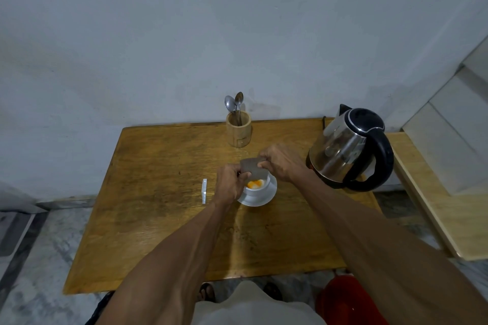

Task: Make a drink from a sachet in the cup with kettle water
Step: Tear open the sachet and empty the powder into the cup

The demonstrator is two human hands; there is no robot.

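A white cup (260, 188) stands on a white saucer (266, 199) in the middle of the wooden table (158, 192). Orange and white powder (254, 183) lies inside the cup. Both hands hold a grey sachet (254, 167) tilted right above the cup. My left hand (229, 183) pinches its lower left corner, and my right hand (281, 162) grips its upper right edge. A steel kettle (343, 148) with a black handle and lid stands at the table's right, close to my right wrist.
A wooden holder (238, 128) with two spoons (235, 105) stands at the table's back edge by the wall. A small white strip (204, 191) lies left of the cup. A red object (348, 298) sits on the floor at the lower right. A light wooden bench (438, 206) adjoins the table's right side.
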